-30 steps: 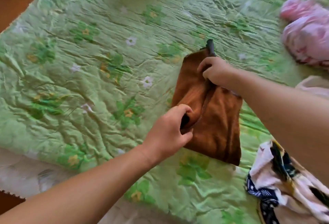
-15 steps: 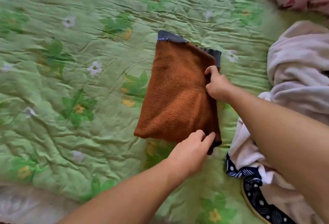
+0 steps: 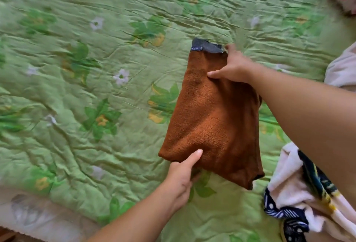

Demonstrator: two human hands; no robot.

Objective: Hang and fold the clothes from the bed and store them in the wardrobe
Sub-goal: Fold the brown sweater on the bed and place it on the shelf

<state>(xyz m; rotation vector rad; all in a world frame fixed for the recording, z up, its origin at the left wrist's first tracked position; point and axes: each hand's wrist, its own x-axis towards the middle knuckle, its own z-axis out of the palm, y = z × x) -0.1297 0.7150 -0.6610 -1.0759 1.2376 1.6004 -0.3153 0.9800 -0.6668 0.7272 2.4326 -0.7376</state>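
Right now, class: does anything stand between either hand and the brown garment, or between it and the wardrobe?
No: the left hand pinches the near corner of the brown garment, the right hand grips its far end by the grey band. The wardrobe is out of view, so that path cannot be judged.

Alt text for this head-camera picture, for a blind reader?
Two hands grip a folded brown garment, left hand at its near edge, right hand by its grey waistband; a green bedspread lies beneath, other clothes at right.
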